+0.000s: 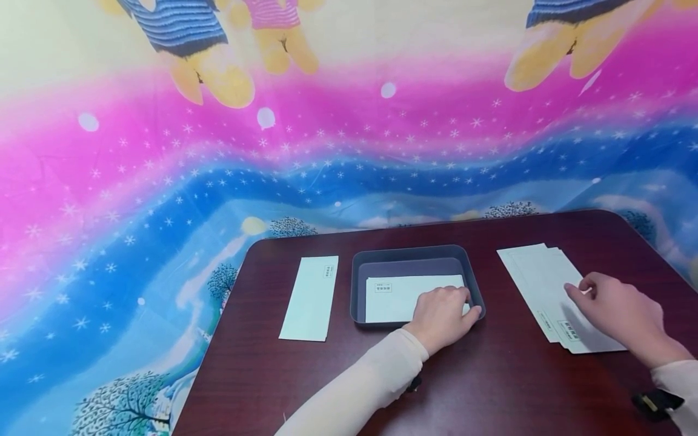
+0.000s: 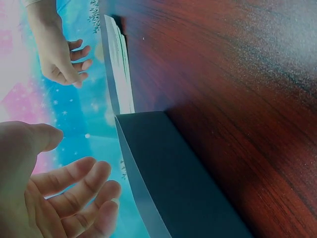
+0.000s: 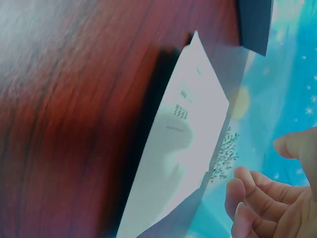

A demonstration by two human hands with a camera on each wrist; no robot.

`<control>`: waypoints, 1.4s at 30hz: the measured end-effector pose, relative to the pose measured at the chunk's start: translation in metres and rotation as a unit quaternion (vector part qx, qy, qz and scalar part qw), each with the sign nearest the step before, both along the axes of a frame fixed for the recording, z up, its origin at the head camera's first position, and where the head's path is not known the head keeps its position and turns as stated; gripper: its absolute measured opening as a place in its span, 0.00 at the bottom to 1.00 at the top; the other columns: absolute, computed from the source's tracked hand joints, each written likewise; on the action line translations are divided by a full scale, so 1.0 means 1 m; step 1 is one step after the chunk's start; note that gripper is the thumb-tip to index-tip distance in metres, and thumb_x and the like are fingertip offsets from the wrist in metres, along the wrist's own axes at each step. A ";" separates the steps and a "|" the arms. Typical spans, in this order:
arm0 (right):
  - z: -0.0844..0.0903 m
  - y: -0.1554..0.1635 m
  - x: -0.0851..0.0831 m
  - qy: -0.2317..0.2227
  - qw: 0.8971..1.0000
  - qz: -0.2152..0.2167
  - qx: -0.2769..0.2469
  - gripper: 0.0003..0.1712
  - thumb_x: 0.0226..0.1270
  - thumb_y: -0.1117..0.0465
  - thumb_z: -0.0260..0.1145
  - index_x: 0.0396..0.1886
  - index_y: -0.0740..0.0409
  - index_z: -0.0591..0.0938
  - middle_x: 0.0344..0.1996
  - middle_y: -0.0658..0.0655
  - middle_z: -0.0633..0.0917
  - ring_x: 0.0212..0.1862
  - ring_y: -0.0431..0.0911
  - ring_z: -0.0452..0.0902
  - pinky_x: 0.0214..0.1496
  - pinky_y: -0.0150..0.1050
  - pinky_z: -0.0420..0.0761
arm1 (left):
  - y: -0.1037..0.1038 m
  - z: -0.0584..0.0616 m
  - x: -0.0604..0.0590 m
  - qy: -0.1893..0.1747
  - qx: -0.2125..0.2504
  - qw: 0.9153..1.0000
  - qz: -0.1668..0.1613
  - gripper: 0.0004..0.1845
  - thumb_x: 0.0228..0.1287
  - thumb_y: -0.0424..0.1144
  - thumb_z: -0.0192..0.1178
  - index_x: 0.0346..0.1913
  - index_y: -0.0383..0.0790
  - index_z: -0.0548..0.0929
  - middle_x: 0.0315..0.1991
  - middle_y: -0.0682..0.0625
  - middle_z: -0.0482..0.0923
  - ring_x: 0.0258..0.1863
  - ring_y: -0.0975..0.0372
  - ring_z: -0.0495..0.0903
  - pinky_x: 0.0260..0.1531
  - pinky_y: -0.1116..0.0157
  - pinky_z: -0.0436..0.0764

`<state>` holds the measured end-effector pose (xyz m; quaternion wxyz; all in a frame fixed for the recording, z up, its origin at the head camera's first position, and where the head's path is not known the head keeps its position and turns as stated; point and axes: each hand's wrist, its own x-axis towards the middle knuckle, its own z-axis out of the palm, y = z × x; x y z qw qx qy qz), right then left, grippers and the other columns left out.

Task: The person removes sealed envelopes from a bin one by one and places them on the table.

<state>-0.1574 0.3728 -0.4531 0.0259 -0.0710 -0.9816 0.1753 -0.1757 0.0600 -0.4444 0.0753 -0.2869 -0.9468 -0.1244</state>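
1. My left hand (image 1: 443, 312) rests in the grey tray (image 1: 361, 290), fingers loosely spread over the right end of the envelope (image 1: 398, 297) that lies flat inside. The grip is wide and holds nothing; the left wrist view shows the fingers relaxed and apart.

2. My right hand (image 1: 616, 315) lies on the stack (image 1: 545, 290) of envelopes at the right of the surface (image 1: 491, 375). The fingertips touch the top sheet near its middle; the grip is open, with nothing pinched yet.

3. To take the next envelope cleanly, I judge it best to press lightly with the fingertips and slide only the top sheet off the stack, since the sheets are fanned a little and could drag along together.

4. Once an edge comes free, I should pinch it between thumb and fingers near the long side, so it stays flat and does not crease.

5. The envelope in the tray sits with its printed box toward the left. I would keep the next one turned the same way and lay it square on top.

6. My left hand should lift clear of the tray first; otherwise it blocks the spot.

7. One more envelope (image 1: 309, 298) lies alone left of the tray, well apart from both hands.
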 end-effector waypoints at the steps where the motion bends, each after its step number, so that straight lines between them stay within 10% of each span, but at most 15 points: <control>1: 0.001 -0.002 0.000 0.003 1.000 0.002 0.000 0.30 0.73 0.39 0.56 0.43 0.64 0.82 0.33 0.62 0.89 0.23 0.46 0.76 0.21 0.48 0.66 | 0.000 0.000 0.000 0.000 0.001 1.000 0.000 0.11 0.72 0.54 0.59 0.38 0.55 0.87 0.21 0.64 0.74 0.20 0.75 0.67 0.18 0.75 0.64; 42: 0.007 -0.050 0.008 0.002 0.998 0.070 -0.001 0.27 0.74 0.38 0.57 0.45 0.58 0.82 0.29 0.52 0.87 0.26 0.39 0.75 0.19 0.42 0.67 | -0.025 -0.002 -0.018 -0.024 -0.034 0.999 0.033 0.14 0.70 0.56 0.60 0.47 0.54 0.86 0.36 0.59 0.87 0.31 0.70 0.82 0.25 0.71 0.76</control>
